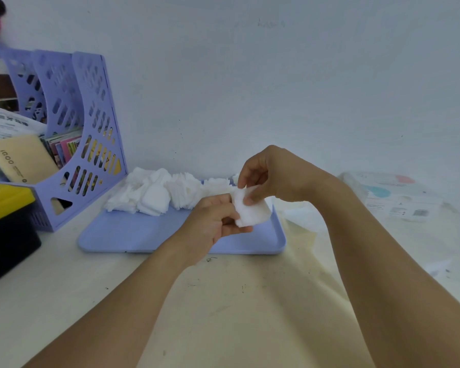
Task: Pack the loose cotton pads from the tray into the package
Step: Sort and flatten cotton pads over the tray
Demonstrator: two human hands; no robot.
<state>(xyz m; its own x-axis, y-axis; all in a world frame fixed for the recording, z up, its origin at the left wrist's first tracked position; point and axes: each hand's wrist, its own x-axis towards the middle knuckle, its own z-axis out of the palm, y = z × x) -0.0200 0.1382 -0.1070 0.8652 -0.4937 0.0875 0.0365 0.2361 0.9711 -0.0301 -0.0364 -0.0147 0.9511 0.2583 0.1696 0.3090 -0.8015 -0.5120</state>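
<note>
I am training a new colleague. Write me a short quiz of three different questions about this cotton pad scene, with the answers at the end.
1. True or false: the left hand and the right hand both hold the same small stack of pads.
2. Where does the pile of loose pads lie on the tray?
A. along its far edge
B. along its near edge
C. in its near right corner
3. Fill in: the package lies on the table to the ______ of the tray.

Key:
1. true
2. A
3. right
</note>
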